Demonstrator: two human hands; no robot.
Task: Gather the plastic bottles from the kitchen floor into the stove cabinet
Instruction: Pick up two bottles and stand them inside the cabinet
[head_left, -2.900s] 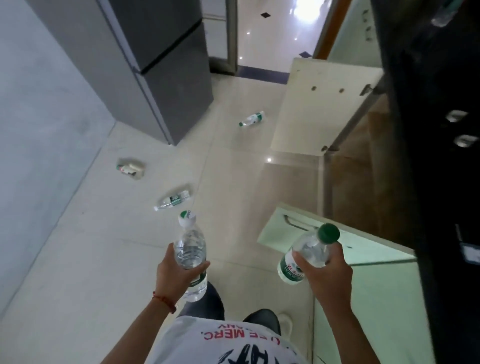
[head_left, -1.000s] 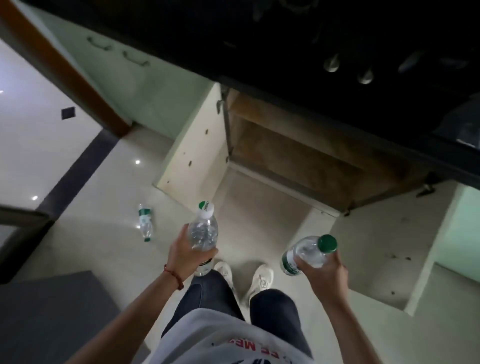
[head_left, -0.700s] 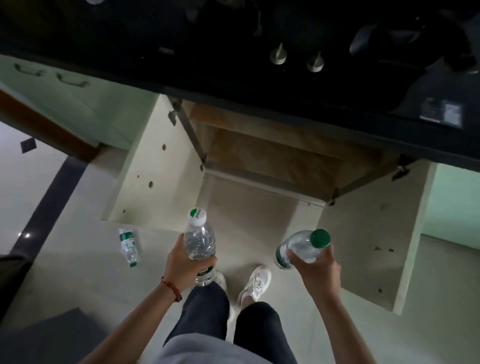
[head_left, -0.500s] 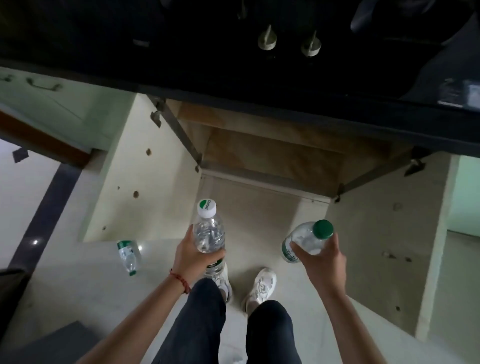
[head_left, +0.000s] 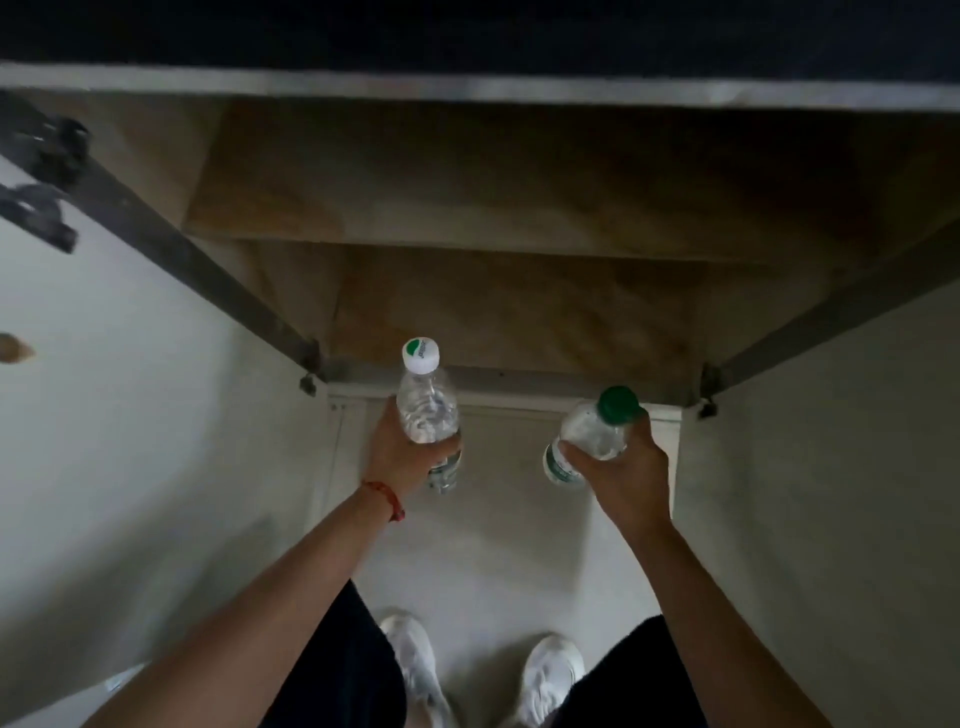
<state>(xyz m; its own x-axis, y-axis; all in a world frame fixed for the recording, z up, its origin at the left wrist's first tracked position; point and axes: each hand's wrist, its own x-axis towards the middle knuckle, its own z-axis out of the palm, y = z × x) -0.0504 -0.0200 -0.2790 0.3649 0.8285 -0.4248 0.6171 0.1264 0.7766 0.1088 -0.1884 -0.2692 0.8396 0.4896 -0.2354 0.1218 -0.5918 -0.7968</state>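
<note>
My left hand (head_left: 400, 457) grips a clear plastic bottle with a white cap (head_left: 427, 402), held upright. My right hand (head_left: 621, 480) grips a second clear bottle with a green cap (head_left: 589, 434), tilted with the cap up and to the right. Both bottles hang just in front of the open stove cabinet (head_left: 493, 306), above its front sill. The cabinet's brown wooden floor and back wall show nothing inside.
The cabinet's left door (head_left: 130, 415) and right door (head_left: 831, 493) stand wide open on either side of me. A dark counter edge (head_left: 467, 88) runs overhead. My white shoes (head_left: 483, 670) stand on the pale tile floor between the doors.
I have come close to the cabinet and lowered my head; its opening now fills the view. Both hands moved forward with their bottles. The bottle lying on the floor at the left has left the view.
</note>
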